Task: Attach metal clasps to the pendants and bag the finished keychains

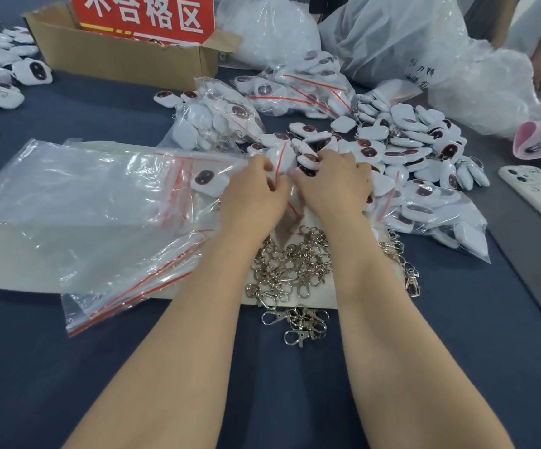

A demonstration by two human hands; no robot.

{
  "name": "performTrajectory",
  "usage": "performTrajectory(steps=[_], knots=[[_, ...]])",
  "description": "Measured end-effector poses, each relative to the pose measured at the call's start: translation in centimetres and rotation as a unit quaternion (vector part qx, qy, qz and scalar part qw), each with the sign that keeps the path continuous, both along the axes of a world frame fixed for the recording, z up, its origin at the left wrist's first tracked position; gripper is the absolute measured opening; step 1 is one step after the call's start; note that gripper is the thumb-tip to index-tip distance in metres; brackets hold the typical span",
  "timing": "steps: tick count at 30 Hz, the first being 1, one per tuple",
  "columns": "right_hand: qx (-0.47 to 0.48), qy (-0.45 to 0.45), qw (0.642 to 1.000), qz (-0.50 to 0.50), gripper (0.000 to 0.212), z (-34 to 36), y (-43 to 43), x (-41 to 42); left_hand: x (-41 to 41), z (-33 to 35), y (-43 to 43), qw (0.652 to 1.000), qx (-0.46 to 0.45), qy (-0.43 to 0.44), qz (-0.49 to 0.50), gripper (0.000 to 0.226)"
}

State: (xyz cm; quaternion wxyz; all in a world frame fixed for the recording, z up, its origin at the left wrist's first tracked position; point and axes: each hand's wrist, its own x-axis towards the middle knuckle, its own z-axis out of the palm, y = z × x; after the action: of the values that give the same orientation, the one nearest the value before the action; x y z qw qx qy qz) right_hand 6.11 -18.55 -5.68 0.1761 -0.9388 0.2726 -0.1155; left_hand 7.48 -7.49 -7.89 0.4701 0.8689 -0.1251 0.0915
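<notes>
**Bagging station:** left hand [256, 192] and right hand [332, 184] pinch a small clear red-strip zip bag [281, 162], mid dark blue counter [295, 393].
Far left: brown cardboard box [117, 58] with red sign [146, 14], "不合格区". Right: clear bags of white pendants [428, 213]. Near: silver metal clasps [290, 268].

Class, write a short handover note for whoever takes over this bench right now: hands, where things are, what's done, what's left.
Left hand and right hand: both pinch one small zip bag near its red seal line.
Clasps lie heaped between the wrists; empty bags to the left; loose pendants to the right.
Done: several filled bags lie behind.
Left: close this bag; many pendants and clasps lie loose.
</notes>
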Motion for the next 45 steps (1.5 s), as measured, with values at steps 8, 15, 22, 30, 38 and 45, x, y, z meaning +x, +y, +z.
performTrajectory(steps=[8,15,22,30,38,45], knots=[[0.109,-0.29,0.95,0.035,0.025,0.6,0.6,-0.1,0.5,-0.3,0.0,1.0,0.005,0.007,0.008,0.018],[0.782,-0.309,0.542,0.008,0.026,1.6,3.3,0.9,0.4,0.0,0.0,0.999,0.029,0.023,0.021,0.014],[0.813,-0.251,0.519,0.079,0.036,0.7,1.8,0.6,0.3,0.2,0.0,0.999,0.034,0.018,0.025,0.019],[0.829,-0.269,0.489,0.029,0.035,0.3,1.9,0.9,0.2,0.3,-0.2,0.999,0.032,0.026,0.034,0.021],[0.807,-0.266,0.526,0.03,0.008,0.0,2.3,1.3,0.0,0.5,-0.1,0.998,0.039,0.026,0.032,0.017],[0.727,-0.288,0.618,0.085,0.011,-0.3,2.6,1.5,0.1,0.5,-0.2,0.998,0.052,0.03,0.026,0.013]])
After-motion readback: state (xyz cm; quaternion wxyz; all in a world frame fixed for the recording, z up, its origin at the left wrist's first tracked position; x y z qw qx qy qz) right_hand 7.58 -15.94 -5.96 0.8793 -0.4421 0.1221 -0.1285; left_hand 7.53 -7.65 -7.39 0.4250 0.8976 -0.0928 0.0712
